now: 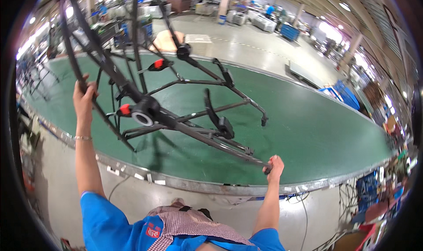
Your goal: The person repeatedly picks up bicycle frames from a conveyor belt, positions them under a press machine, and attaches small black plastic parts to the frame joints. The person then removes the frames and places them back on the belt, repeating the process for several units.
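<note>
Black tubular metal folding frame (176, 118), stroller-chassis type, sits tilted over the green-topped workbench (308, 118), partly lifted, lower legs near or on the green surface

Left hand (84, 96) is raised, fingers wrapped shut around an upper black tube of the frame. Right hand (275, 165) is closed on the end of the long lower tube, right at the near metal rim of the bench (198, 187)

Frame details: grey round hinge hub (144, 112) mid-frame, red latch tab (124, 110) just beside it, second red lever (157, 65) higher up, black curved bracket (213, 110) between the lower tubes, small foot (264, 120) at the far end of one leg

Progress, judging from this view only: tube skeleton is together, hinges and latches fitted. No wheels, no fabric, no seat on it that I can see. Frame looks half open, tubes splayed at odd angles, not locked flat or fully upright. So bare chassis is done, everything that mounts on it is still missing, and the frame itself isn't in a settled position

Can't tell whether the hub latch is engaged, too small

Surroundings: grey factory floor (246, 39) beyond the bench, blue crates (291, 30) far back, other workers in blue shirts (269, 9) well apart. Person wears blue sleeves and a checked apron (185, 226)
</note>
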`<act>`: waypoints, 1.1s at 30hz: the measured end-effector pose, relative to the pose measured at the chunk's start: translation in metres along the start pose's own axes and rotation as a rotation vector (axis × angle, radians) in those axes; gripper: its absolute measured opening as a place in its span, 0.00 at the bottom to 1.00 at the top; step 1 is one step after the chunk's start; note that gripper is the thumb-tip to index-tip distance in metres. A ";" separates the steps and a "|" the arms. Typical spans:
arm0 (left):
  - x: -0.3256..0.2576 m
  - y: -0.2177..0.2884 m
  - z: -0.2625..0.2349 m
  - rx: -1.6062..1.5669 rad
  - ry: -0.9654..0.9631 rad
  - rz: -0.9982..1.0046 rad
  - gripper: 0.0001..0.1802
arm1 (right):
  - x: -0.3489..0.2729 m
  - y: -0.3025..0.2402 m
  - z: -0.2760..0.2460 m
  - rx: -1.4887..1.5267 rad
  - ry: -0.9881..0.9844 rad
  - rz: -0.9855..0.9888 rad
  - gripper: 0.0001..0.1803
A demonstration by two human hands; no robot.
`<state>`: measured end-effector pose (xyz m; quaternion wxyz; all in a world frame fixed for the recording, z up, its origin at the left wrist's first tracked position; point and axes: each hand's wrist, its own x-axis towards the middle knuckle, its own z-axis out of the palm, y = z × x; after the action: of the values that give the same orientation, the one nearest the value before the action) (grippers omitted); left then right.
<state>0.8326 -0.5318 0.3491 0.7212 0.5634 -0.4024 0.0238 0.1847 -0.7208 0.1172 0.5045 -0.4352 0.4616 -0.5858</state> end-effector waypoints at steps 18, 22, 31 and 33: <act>0.051 -0.162 -0.136 -0.498 0.029 -0.477 0.13 | -0.069 -0.146 0.167 0.111 -0.351 -0.255 0.11; 0.074 -0.146 -0.118 -0.655 -0.180 -0.547 0.13 | -0.097 -0.131 0.112 0.160 -0.205 -0.199 0.12; 0.091 -0.068 0.048 -0.818 -0.871 -0.213 0.15 | -0.257 -0.172 -0.019 -0.004 0.350 -0.446 0.16; 0.100 -0.056 0.090 -0.866 -1.003 -0.087 0.21 | -0.309 -0.177 -0.029 -0.043 0.480 -0.494 0.16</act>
<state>0.8780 -0.6688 0.3693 0.6078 0.1813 -0.6396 -0.4343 0.1576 -0.3998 0.2715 0.2151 -0.3941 0.4602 -0.7659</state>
